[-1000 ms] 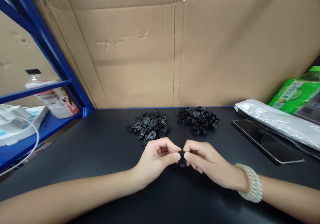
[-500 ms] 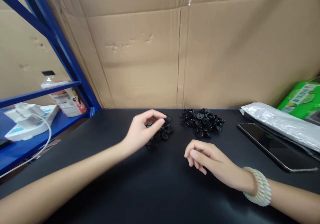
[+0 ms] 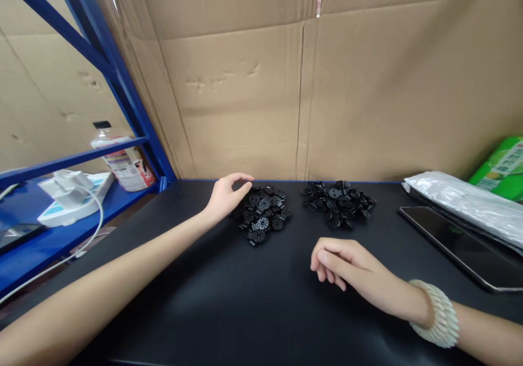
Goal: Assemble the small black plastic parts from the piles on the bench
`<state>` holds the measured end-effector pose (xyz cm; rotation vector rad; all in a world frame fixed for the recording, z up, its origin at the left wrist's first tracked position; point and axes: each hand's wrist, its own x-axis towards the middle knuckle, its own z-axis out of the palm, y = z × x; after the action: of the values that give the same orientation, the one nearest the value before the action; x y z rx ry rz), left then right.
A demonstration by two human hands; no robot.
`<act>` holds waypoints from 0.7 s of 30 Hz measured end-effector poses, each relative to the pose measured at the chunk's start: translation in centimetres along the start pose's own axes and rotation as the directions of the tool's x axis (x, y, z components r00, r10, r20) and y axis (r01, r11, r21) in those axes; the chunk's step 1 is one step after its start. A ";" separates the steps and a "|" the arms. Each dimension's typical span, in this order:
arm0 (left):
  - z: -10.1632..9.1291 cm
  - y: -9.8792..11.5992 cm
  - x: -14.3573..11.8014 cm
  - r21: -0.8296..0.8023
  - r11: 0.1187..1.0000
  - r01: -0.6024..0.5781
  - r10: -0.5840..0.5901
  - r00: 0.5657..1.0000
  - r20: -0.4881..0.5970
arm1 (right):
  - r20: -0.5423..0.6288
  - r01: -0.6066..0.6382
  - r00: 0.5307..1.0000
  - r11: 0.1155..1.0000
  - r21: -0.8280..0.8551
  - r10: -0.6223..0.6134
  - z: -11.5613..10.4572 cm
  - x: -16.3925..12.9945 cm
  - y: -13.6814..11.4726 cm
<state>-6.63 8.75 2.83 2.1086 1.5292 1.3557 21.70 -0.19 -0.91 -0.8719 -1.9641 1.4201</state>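
Two heaps of small black plastic parts lie at the back of the black table (image 3: 245,300). The left heap (image 3: 263,213) has round perforated discs; the right heap (image 3: 339,202) has clip-like pieces. My left hand (image 3: 226,194) reaches to the left edge of the left heap, fingers spread, holding nothing. My right hand (image 3: 339,262) rests on the table in front of the right heap, apart from it, its fingers loosely curled under with nothing visible in them. A white coiled bracelet (image 3: 435,311) is on my right wrist.
A dark phone (image 3: 453,241) and a silvery bag (image 3: 461,200) lie at the right, with a green package (image 3: 500,170) behind. Cardboard (image 3: 327,93) walls the back. A blue rack (image 3: 122,99) at the left holds a bottle (image 3: 125,162) and a white charger (image 3: 67,183).
Both hands pinched one small black part together a second ago. My left hand then went out over the left heap and now sits open at its edge; my right hand stays curled on the table.
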 end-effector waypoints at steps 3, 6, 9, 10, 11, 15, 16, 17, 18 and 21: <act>0.8 2.9 -2.1 -0.032 0.995 -0.093 0.093 0.996 0.006 | 0.010 0.025 1.000 0.999 -0.027 -0.025 0.1 -0.1 -0.1; 2.2 6.3 -5.5 -0.133 0.967 -0.218 0.238 0.957 0.165 | -0.007 0.064 0.998 0.990 -0.124 -0.066 -0.3 -0.1 -0.5; 3.5 8.3 -8.5 -0.301 0.916 -0.265 0.374 0.837 0.400 | -0.102 0.105 0.983 0.922 -0.372 -0.153 -2.0 0.0 -0.9; 3.8 8.5 -9.2 -0.337 0.905 -0.260 0.398 0.799 0.451 | -0.140 0.112 0.969 0.866 -0.487 -0.204 -2.9 0.0 -1.0; 4.0 8.6 -9.6 -0.356 0.902 -0.245 0.403 0.773 0.490 | -0.171 0.107 0.951 0.793 -0.600 -0.258 -3.9 0.0 -1.1; 4.4 8.2 -9.8 -0.335 0.930 -0.151 0.322 0.773 0.546 | -0.219 0.008 0.898 0.513 -0.859 -0.381 -7.6 0.1 -0.6; 4.4 8.1 -9.7 -0.324 0.937 -0.130 0.297 0.785 0.544 | -0.231 -0.024 0.903 0.495 -0.869 -0.361 -8.2 0.2 -0.3; 4.4 8.1 -9.6 -0.319 0.941 -0.114 0.280 0.791 0.544 | -0.245 -0.055 0.911 0.492 -0.869 -0.331 -8.5 0.3 -0.1; 4.4 8.1 -9.6 -0.318 0.942 -0.104 0.272 0.791 0.547 | -0.255 -0.080 0.921 0.496 -0.865 -0.296 -8.6 0.3 0.2; 4.3 8.2 -9.6 -0.321 0.941 -0.103 0.277 0.780 0.562 | -0.276 -0.122 0.934 0.520 -0.845 -0.228 -8.1 0.5 0.6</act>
<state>1.56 -1.46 0.20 2.2449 0.8322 0.7515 27.56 5.18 0.82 -1.3393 -2.3245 0.0738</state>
